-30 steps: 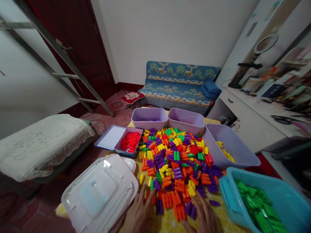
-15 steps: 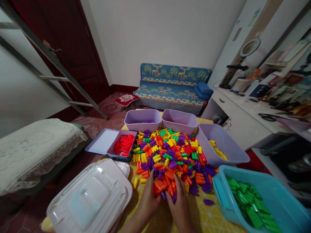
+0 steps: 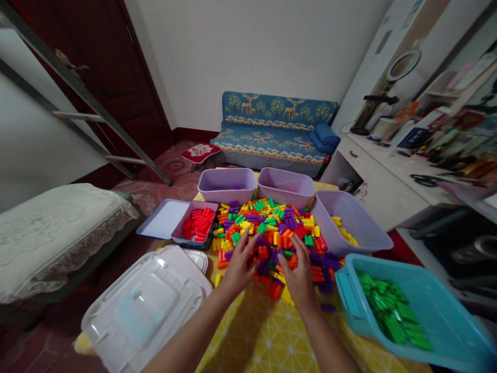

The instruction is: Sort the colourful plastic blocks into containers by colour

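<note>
A wide heap of plastic building pieces (image 3: pixel 269 228) in red, orange, yellow, green and purple covers the middle of the table. My left hand (image 3: pixel 239 267) is over the heap's near left part, fingers apart and reaching forward. On the near right part, my right hand (image 3: pixel 301 274) has its fingers spread too, touching or just above the pieces. No piece is gripped in either hand that I can see. Between the hands lie orange, purple and yellow pieces. Part of the heap is hidden under the fingers.
Beyond the heap stand a left lilac bin (image 3: pixel 205 194) and a middle lilac bin (image 3: pixel 287 194). A right lilac bin (image 3: pixel 373 233) holds yellow pieces. Green pieces fill part of a turquoise bin (image 3: pixel 438 290). Left are an open case (image 3: pixel 161 220) with red pieces and a white lid (image 3: pixel 147 305).
Both hands have moved forward from the near edge of the heap, and their fingers have spread. Pieces between them have shifted away from me. The view has tilted slightly down.
</note>
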Demonstrator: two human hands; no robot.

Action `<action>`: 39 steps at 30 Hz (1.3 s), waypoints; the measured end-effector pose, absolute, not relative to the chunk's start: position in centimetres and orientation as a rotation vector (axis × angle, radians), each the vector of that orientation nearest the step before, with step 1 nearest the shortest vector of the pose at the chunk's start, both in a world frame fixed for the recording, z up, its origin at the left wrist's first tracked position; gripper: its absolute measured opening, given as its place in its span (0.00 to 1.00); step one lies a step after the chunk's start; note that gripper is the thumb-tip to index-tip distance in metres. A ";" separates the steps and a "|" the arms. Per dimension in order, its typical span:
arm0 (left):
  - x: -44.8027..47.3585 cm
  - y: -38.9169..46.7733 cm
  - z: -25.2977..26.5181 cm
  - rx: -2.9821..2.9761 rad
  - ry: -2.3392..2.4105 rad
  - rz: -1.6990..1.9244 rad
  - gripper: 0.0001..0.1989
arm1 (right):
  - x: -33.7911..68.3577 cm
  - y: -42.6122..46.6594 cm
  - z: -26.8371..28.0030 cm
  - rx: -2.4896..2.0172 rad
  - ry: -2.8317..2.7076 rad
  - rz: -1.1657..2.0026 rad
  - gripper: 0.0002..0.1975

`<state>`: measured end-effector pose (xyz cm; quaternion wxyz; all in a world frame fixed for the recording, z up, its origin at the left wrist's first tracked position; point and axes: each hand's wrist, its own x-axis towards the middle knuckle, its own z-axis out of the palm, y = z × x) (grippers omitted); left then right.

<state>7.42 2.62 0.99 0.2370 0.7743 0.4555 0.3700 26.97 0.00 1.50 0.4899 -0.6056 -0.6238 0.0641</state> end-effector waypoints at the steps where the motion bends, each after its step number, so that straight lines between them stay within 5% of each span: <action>1: 7.3 1.8 0.4 2.226 1.263 0.972 0.35 | 27.2 -1.1 0.8 -1.488 -1.569 0.073 0.26; 11: 7.8 -0.4 -3.5 2.560 1.550 0.899 0.32 | 26.6 -3.8 -3.8 -1.864 -1.843 -0.311 0.23; 39: 8.0 -0.4 -3.3 2.542 1.550 0.973 0.23 | 26.0 -3.2 -4.3 -1.902 -1.816 -0.387 0.21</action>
